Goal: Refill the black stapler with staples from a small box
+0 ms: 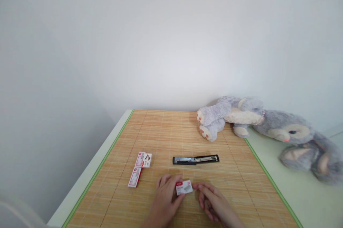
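Note:
My left hand [168,194] grips a small white and red staple box [184,187] between thumb and fingers, a little above or on the bamboo mat. Close to the box's right end is my right hand [210,199], its fingers curled and the thumb pressed to the index finger. Whether anything sits in that pinch is too small to make out. Beyond both hands a black stapler [196,159] lies opened out flat, its metal channel showing. Several small white and red boxes [134,177] lie together left of my left hand.
A bamboo mat [160,131] with green edging covers much of the white table [316,199]. At the back right a grey plush rabbit [289,126] lies on its side, partly over the mat. A white wall [166,42] rises behind the table.

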Demonstrator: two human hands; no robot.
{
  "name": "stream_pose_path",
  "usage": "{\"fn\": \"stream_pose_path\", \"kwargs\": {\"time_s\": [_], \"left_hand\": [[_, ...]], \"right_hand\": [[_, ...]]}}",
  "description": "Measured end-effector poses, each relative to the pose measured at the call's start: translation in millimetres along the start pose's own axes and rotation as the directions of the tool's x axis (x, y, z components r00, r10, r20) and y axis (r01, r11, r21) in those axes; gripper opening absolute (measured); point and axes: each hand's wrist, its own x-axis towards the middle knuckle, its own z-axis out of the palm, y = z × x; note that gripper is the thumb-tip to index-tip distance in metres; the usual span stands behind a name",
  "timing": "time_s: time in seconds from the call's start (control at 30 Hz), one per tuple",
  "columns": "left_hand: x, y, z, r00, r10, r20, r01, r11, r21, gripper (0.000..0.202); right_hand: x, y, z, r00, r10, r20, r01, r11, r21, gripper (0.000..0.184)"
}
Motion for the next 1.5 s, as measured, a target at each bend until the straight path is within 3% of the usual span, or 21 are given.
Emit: {"fn": "stream_pose_path", "kwargs": {"time_s": [0.2,0.27,0.33,0.4,0.47,0.53,0.6,0.7,0.8,0.87,1.0,1.13,1.3,1.5], "left_hand": [[29,19,15.0,0.998,0.047,0.052,-0.043,0.997,-0.059,0.056],[31,19,14.9,0.996,0.063,0.07,-0.059,0.997,-0.053,0.062],[31,15,11.9,0.996,0.052,0.067,-0.05,0.998,-0.029,0.07],[29,9,6.8,0.999,0.018,0.042,-0.018,1.0,0.01,0.072],[27,6,0.8,1.0,0.001,0.028,-0.002,0.999,0.044,0.059],[27,5,-5.4,0.999,0.012,0.042,-0.015,0.998,0.06,0.044],[28,4,-11.2,0.999,0.016,0.042,-0.019,0.997,0.07,0.034],[30,0,-18.0,1.0,-0.001,0.018,0.0,0.996,0.09,0.032],[31,-4,-20.5,1.0,-0.006,0.01,0.005,0.994,0.105,0.034],[32,-6,-20.0,1.0,-0.005,0.007,0.004,0.994,0.109,0.035],[32,-7,-18.2,1.0,0.002,0.007,-0.002,0.994,0.112,0.036],[32,-6,-18.5,1.0,0.003,-0.003,-0.002,0.994,0.106,0.036],[32,-4,-20.3,1.0,0.005,0.0,-0.005,0.996,0.092,0.035],[31,-4,-20.3,1.0,-0.007,-0.009,0.008,0.997,0.075,0.037]], "right_hand": [[4,-6,-19,1.0,-0.022,-0.004,0.022,0.998,-0.055,0.06],[5,-5,-29,1.0,-0.022,-0.018,0.019,0.991,-0.133,0.061],[6,-5,-39,0.991,-0.096,-0.09,0.071,0.965,-0.251,0.059],[6,-6,-44,0.959,-0.236,-0.158,0.156,0.902,-0.403,0.052],[4,-10,-44,0.932,-0.34,-0.126,0.216,0.8,-0.561,0.052],[3,-19,-39,0.932,-0.359,-0.046,0.229,0.682,-0.694,0.056],[1,-29,-36,0.937,-0.351,0.003,0.223,0.588,-0.778,0.047],[-1,-43,-40,0.935,-0.354,-0.006,0.198,0.538,-0.819,0.038],[-3,-52,-42,0.925,-0.38,-0.018,0.202,0.529,-0.824,0.047],[-2,-58,-34,0.915,-0.403,0.002,0.225,0.507,-0.832,0.047],[6,-74,1,0.901,-0.421,0.104,0.275,0.369,-0.888,0.017],[24,-84,31,0.898,-0.39,0.207,0.307,0.215,-0.927,0.017],[36,-85,36,0.891,-0.395,0.226,0.332,0.224,-0.916,0.014],[24,-84,10,0.887,-0.435,0.156,0.317,0.328,-0.89,0.012]]}}
